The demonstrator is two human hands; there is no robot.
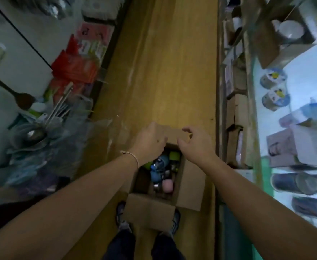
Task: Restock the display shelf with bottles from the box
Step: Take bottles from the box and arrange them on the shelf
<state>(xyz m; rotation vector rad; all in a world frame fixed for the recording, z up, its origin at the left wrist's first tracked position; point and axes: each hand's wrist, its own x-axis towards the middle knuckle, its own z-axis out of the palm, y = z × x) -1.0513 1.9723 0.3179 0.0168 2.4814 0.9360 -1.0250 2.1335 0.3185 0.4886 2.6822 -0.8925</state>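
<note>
Forearms reach down to an open cardboard box (191, 177) on the wooden floor (163, 72).
Left hand (150, 141) curls over the far flap, hiding part of the contents; right hand (195, 145) hovers loosely curled, holding nothing. Blue, green and pink bottles (160, 164) stand inside. Display shelf (262, 113) with mugs (273, 81) rises just right.

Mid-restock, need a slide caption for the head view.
Left hand grips the far flap of the open box of bottles; right hand hovers open beside it.
</note>
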